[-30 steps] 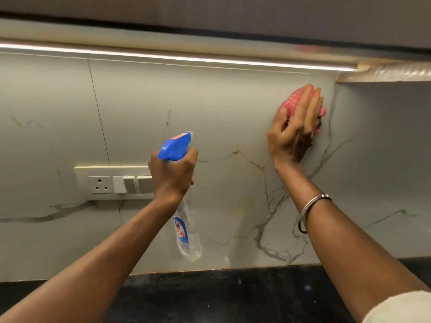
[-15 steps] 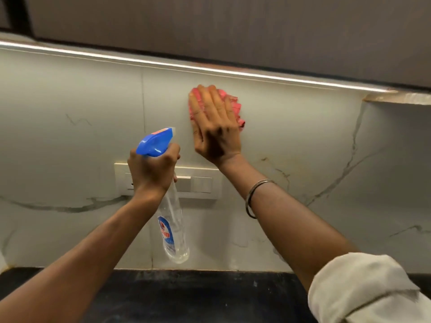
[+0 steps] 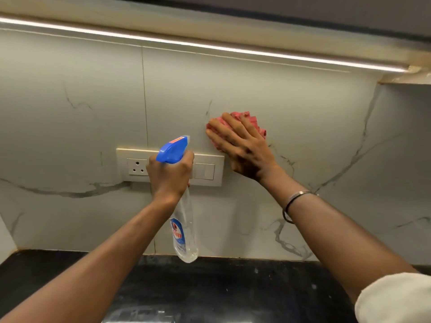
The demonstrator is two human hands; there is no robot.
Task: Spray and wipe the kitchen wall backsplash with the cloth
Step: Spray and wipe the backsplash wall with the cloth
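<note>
1. The right hand [image 3: 245, 148] lay flat, fingers spread, pressing a pink cloth [image 3: 254, 123] against the marbled backsplash [image 3: 303, 113], just right of the switch plate [image 3: 133, 167]. Most of the cloth was hidden beneath it.
2. The left hand [image 3: 170, 178] was curled round the neck of a spray bottle [image 3: 184, 229], its blue nozzle toward the wall. The trigger and fingertips were out of sight.
3. That hand blocked the plate's middle.
4. The bottle's label was too blurred to read; its base hung above the dark counter [image 3: 233, 287].

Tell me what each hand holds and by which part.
The left hand grips the spray bottle by its neck, under the blue trigger head. The right hand presses the pink cloth flat against the wall.
</note>
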